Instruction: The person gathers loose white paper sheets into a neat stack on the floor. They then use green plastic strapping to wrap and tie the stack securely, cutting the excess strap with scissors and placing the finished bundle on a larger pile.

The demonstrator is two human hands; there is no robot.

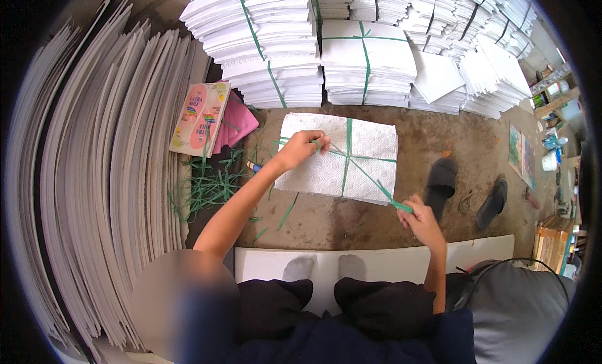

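A bundle of white embossed paper sheets point(373, 137) lies on the floor before me, with green strapping point(348, 135) crossed over its top. My left hand point(303, 149) is closed over the bundle's left part, pinching one end of the green strap. Off the bundle's near right corner, my right hand point(421, 220) grips the other end, a wider flat strip. Both ends run taut from the crossing near the middle of the top.
Tall stacks of tied white sheets point(269, 82) stand at the back. Upright boards point(125, 176) fill the left side, beside printed packages point(199, 119) and loose green strips point(207, 187). Dark slippers point(443, 179) lie at right; a grey bag point(520, 307) sits near my right side.
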